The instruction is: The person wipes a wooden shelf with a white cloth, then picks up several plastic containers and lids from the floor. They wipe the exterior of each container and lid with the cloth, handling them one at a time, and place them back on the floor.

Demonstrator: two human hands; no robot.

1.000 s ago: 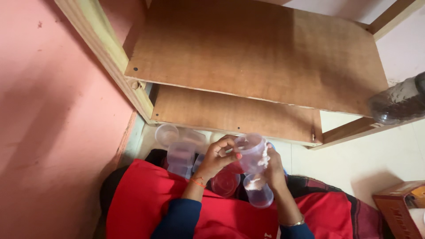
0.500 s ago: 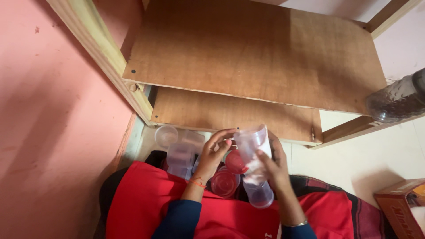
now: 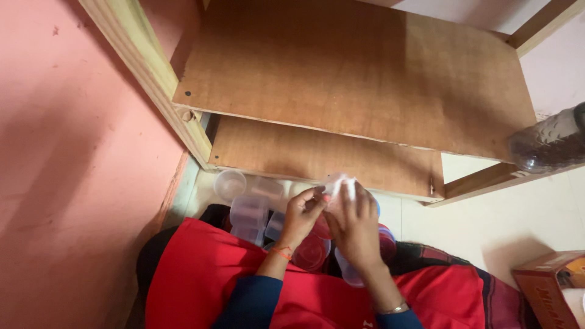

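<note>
My left hand point(image 3: 303, 214) and my right hand point(image 3: 355, 224) meet over my lap around a clear plastic container point(image 3: 337, 184), of which only the upper rim shows. A bit of white material sits at its top, under my right fingers. Both hands grip the container; my right hand covers most of it. Below the hands lie red lids point(image 3: 311, 250) and another clear container point(image 3: 348, 274) on my red garment. More clear plastic containers point(image 3: 248, 212) stand on the floor to the left of my left hand.
A wooden rack with two plywood shelves point(image 3: 353, 73) rises in front of me, against a pink wall point(image 3: 73, 183). A clear bottle point(image 3: 548, 141) lies at the upper shelf's right edge. A brown cardboard box point(image 3: 551, 286) sits at the lower right on the pale floor.
My right hand moved from the side of the clear container to over it, covering most of it. The container tipped and came closer between both hands.
</note>
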